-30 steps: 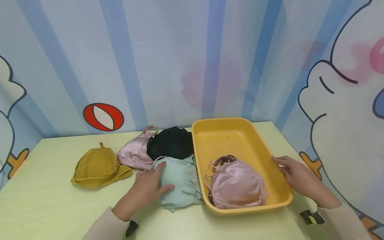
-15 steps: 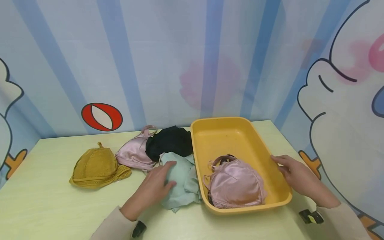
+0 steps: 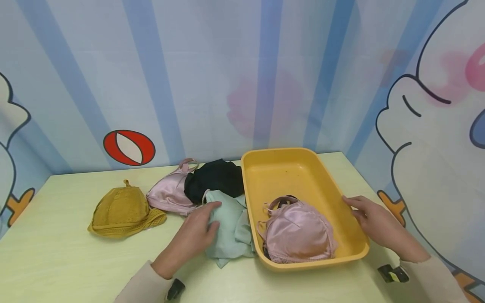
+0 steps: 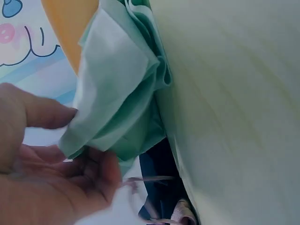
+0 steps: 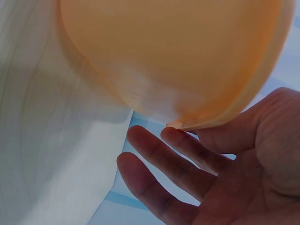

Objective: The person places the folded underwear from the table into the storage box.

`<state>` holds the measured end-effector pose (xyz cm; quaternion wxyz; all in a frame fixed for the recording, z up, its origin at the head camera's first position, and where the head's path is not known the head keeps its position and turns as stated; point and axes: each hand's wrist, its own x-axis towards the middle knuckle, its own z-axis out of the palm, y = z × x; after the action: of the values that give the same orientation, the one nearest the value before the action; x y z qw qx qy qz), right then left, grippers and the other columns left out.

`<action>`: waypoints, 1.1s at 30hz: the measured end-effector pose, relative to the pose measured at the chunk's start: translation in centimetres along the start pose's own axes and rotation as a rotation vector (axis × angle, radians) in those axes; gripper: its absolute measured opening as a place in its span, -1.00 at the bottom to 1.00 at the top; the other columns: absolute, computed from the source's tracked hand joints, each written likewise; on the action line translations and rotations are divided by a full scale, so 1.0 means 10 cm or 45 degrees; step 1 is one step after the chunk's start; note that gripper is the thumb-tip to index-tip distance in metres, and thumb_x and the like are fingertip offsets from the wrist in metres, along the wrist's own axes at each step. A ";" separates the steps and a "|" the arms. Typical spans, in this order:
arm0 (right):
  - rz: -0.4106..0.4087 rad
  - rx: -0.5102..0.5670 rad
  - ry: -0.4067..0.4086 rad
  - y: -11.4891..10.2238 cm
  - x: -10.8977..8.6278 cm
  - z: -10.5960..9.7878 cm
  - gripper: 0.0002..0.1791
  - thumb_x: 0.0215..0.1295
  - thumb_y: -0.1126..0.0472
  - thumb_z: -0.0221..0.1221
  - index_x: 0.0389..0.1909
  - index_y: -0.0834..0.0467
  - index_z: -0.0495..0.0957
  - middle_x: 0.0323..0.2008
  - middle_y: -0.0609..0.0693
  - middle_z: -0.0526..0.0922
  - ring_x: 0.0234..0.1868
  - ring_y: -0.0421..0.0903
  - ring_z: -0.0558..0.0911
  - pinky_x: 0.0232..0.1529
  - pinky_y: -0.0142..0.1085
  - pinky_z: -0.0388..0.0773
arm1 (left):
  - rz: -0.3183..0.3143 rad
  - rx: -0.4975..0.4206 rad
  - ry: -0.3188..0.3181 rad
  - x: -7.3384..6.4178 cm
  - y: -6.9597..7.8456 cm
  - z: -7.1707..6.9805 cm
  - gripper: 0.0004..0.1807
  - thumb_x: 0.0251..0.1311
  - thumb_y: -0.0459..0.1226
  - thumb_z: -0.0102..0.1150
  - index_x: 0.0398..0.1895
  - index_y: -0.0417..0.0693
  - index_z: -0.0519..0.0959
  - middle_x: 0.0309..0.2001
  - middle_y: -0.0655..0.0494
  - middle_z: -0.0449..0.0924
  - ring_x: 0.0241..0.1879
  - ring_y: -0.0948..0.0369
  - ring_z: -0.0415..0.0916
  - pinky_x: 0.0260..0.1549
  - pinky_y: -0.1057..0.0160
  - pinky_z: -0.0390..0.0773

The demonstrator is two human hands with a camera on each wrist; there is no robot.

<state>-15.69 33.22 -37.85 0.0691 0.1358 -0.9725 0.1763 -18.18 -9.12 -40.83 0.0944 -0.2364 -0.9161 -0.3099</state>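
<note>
My left hand (image 3: 194,233) holds the left edge of a soft mint-green garment (image 3: 228,227). In the left wrist view its thumb lies on one side of the folded cloth (image 4: 115,79) and the curled fingers on the other. The garment lies against the left wall of a yellow plastic tray (image 3: 280,174). At the tray's right rim, my right hand (image 3: 379,223) pinches the edge between thumb and index finger; its other fingers (image 5: 154,152) are spread in the right wrist view. Inside the tray's near end sits a pink satin bra (image 3: 301,233), with something dark partly hidden beneath it.
A black garment (image 3: 216,181) lies behind the green one, against the tray. Beside it is another pink satin bra (image 3: 172,191). Further left on the pale table (image 3: 57,261) rests a mustard bra (image 3: 121,212). A printed cloth backdrop (image 3: 208,84) rises behind the table.
My left hand has moved slightly right, and its fingers have closed on the green garment, whose left side has shifted and bunched toward the tray. The right hand and tray keep their place.
</note>
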 end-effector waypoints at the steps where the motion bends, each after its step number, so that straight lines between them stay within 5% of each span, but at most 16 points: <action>1: -0.002 -0.001 -0.001 0.00 0.00 0.00 -0.58 0.28 0.44 0.09 0.18 0.36 0.44 0.05 0.25 0.51 -0.10 0.17 0.58 -0.30 -0.12 0.55 | -0.003 0.006 0.004 0.01 0.00 0.01 -0.54 0.16 -0.39 0.22 0.14 -0.31 0.43 0.07 -0.19 0.50 0.13 -0.07 0.40 0.11 -0.06 0.31; 12: -0.012 0.006 0.003 -0.01 -0.01 0.00 -0.59 0.28 0.44 0.08 0.17 0.37 0.43 0.05 0.27 0.51 -0.04 0.23 0.55 -0.21 -0.01 0.54 | -0.044 0.024 0.089 0.11 0.06 0.04 -0.60 0.10 -0.41 0.29 0.04 -0.28 0.50 -0.02 -0.15 0.56 -0.02 -0.06 0.50 0.00 -0.05 0.41; 18: -0.005 0.009 0.001 -0.02 -0.01 -0.01 -0.59 0.29 0.43 0.08 0.17 0.37 0.43 0.05 0.27 0.51 -0.03 0.24 0.55 -0.19 0.02 0.53 | -0.048 -0.086 0.090 0.04 0.10 -0.13 -0.57 0.13 -0.44 0.24 0.11 -0.22 0.48 0.07 -0.10 0.52 0.10 0.00 0.43 0.06 -0.01 0.39; 29: 0.001 0.000 -0.004 -0.01 0.00 0.01 -0.59 0.29 0.43 0.08 0.17 0.37 0.43 0.04 0.26 0.52 -0.04 0.23 0.55 -0.20 0.00 0.54 | 0.214 -0.086 0.354 -0.12 0.12 -0.67 -0.49 0.02 -0.52 0.31 0.11 -0.26 0.47 0.02 -0.08 0.54 0.01 0.06 0.47 -0.07 0.07 0.47; 33: 0.020 0.012 -0.012 -0.01 0.00 0.00 -0.58 0.29 0.43 0.08 0.18 0.35 0.43 0.05 0.26 0.51 -0.04 0.23 0.55 -0.22 -0.02 0.54 | 0.296 -0.073 0.451 -0.13 0.14 -0.78 -0.47 -0.02 -0.55 0.33 0.10 -0.27 0.48 0.03 -0.05 0.55 0.04 0.08 0.46 0.01 0.30 0.41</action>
<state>-15.69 33.08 -37.79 0.0626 0.1294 -0.9730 0.1807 -16.11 -13.41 -34.37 0.2822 -0.2849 -0.8426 -0.3594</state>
